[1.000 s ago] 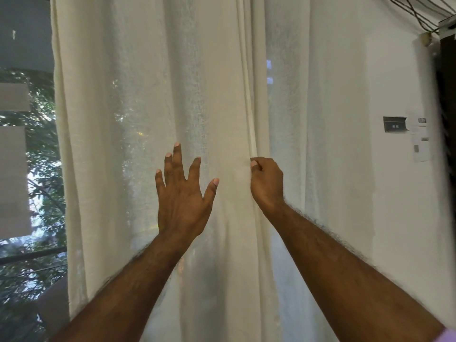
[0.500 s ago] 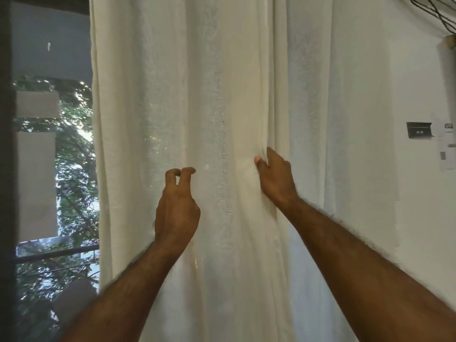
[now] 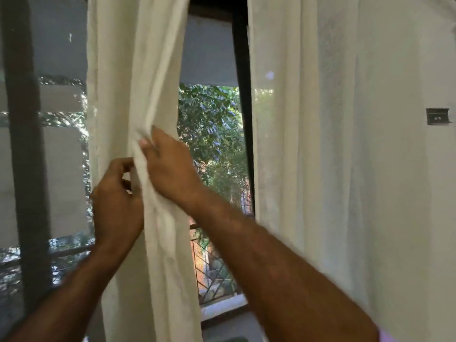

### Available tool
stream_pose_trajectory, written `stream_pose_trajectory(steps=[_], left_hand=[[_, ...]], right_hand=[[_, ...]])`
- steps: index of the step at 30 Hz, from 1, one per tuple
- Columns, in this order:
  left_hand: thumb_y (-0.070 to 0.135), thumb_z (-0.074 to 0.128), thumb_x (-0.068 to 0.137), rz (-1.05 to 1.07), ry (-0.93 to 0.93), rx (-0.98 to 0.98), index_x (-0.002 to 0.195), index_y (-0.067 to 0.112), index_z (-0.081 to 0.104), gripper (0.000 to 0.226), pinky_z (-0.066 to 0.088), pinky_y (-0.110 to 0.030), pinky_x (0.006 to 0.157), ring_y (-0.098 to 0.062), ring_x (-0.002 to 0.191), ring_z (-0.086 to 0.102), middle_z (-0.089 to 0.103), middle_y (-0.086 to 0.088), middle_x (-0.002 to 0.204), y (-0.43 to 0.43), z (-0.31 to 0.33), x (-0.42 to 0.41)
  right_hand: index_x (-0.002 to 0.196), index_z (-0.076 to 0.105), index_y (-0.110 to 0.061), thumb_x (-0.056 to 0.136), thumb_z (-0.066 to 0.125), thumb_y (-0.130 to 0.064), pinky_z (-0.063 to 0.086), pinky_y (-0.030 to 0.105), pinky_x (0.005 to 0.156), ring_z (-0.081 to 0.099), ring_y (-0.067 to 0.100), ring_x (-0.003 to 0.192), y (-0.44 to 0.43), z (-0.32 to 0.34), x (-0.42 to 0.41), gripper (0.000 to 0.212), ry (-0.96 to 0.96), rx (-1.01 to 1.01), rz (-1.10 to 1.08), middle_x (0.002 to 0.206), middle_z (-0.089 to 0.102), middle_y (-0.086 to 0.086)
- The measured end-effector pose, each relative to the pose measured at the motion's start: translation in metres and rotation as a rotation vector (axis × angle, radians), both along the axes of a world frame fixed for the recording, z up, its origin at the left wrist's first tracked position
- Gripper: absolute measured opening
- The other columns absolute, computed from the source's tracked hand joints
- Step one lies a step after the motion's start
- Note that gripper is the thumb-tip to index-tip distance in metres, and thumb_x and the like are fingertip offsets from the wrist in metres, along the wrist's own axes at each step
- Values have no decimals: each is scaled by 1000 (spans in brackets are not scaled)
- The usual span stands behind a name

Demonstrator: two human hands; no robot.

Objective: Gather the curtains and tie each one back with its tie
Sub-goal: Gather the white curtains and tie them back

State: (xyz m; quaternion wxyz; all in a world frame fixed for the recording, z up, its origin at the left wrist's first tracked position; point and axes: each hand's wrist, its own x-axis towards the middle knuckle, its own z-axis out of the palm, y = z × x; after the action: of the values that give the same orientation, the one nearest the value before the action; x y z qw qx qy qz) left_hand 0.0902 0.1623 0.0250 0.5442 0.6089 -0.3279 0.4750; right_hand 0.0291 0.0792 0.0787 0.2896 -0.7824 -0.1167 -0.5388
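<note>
Two sheer cream curtains hang at a window. The left curtain [image 3: 133,70] is bunched into a narrow column at centre left. My right hand [image 3: 170,166] grips its right edge, thumb and fingers closed round a fold of the cloth. My left hand [image 3: 116,206] sits just left of and below it, fingers curled round the gathered cloth from the other side. The right curtain [image 3: 308,144] hangs loose and spread, untouched. No tie shows in view.
Between the curtains a dark window frame post [image 3: 241,95] stands, with trees and a metal railing [image 3: 212,267] outside. Another dark post [image 3: 24,144] is at far left. A small dark wall plate [image 3: 438,116] sits on the white wall at right.
My right hand has pulled the left curtain's edge leftward, opening a gap onto the window. My left hand went from spread flat to curled round the gathered cloth. The view shifted left.
</note>
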Motion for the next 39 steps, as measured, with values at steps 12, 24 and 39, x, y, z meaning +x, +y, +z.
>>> stream_pose_trajectory(steps=[12, 24, 39], left_hand=[[-1, 59, 86, -192, -40, 205, 124, 33, 39, 55, 55, -25, 64, -4, 78, 63, 63, 11, 106, -80, -14, -53], [35, 77, 78, 458, 48, -81, 132, 20, 45, 65, 39, -47, 101, -30, 125, 45, 44, -6, 139, -45, 14, -37], [36, 62, 88, 26, -1, 331, 126, 26, 65, 40, 49, -38, 96, -13, 117, 51, 41, 9, 137, -71, 9, -57]], right_hand=[[105, 61, -16, 102, 42, -29, 57, 43, 88, 67, 17, 91, -87, -21, -25, 23, 38, 331, -55, 98, 69, -1], [140, 51, -13, 105, 43, -29, 44, 24, 91, 62, 23, 115, -128, -14, -51, 39, 93, 249, -116, 130, 64, 6], [129, 54, -17, 96, 53, -48, 53, 38, 94, 67, 23, 107, -89, -2, -40, 45, 163, 164, -44, 119, 70, 5]])
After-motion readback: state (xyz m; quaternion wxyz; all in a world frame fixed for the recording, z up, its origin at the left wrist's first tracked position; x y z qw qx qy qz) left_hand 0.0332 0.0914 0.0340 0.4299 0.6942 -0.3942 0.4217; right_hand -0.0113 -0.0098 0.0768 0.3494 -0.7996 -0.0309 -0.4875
